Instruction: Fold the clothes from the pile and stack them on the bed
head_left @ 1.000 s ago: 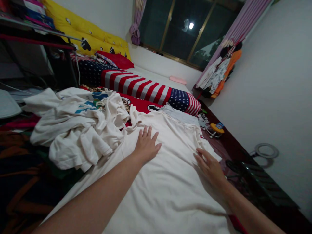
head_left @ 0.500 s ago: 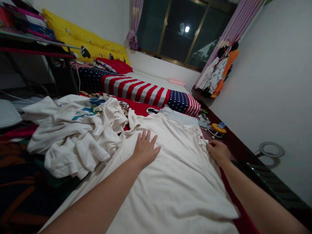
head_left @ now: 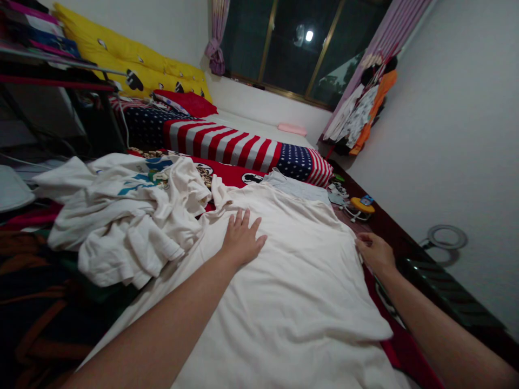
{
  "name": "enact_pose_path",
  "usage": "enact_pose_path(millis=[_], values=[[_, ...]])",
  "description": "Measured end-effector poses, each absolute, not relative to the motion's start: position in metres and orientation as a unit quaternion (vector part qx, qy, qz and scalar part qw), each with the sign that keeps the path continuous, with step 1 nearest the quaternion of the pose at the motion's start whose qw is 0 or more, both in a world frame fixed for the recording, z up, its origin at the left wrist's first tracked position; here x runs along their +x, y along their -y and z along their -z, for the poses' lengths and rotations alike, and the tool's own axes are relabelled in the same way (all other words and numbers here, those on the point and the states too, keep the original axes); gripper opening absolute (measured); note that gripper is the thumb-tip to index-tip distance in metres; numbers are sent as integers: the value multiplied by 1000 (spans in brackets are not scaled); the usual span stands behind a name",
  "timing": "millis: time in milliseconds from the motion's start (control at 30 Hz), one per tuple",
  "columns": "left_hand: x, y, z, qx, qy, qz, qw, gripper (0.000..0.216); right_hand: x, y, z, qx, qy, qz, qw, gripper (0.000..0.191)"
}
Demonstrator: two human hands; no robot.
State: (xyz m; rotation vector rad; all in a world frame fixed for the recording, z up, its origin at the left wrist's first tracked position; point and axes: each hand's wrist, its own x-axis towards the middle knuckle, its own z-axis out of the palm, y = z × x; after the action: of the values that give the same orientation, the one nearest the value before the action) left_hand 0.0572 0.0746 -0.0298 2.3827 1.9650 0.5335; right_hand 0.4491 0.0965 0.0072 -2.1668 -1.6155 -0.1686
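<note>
A white T-shirt (head_left: 292, 281) lies spread out in front of me, with soft wrinkles over its lower part. My left hand (head_left: 243, 237) rests flat on its upper left area, fingers spread. At the shirt's right edge, my right hand (head_left: 375, 251) pinches the fabric between thumb and fingers. To the left lies a crumpled white shirt (head_left: 133, 216) with a blue and green print. A light grey folded cloth (head_left: 298, 186) sits beyond the far edge of the spread T-shirt.
A bed with a stars-and-stripes cover (head_left: 227, 141) stands behind. A desk (head_left: 57, 81) is at left, and clothes (head_left: 360, 111) hang by the window. Along the right wall are a yellow stool (head_left: 361, 205) and a ring light (head_left: 447, 236).
My right hand has moved a little to the right, drawing the T-shirt's edge outward and smoothing its upper right side. My left hand stays flat in the same place.
</note>
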Motion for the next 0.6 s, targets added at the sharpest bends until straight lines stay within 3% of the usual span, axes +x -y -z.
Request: enact_pose_path(millis=[133, 367, 600], values=[[57, -75, 29, 762, -627, -161, 5, 62, 424, -31, -19, -665, 686, 36, 294, 29], [56, -74, 29, 768, -621, -154, -10, 63, 392, 101, -28, -551, 793, -18, 260, 12], [59, -69, 26, 766, -626, -146, -28, 61, 414, 185, -20, -532, 820, -17, 209, 28]])
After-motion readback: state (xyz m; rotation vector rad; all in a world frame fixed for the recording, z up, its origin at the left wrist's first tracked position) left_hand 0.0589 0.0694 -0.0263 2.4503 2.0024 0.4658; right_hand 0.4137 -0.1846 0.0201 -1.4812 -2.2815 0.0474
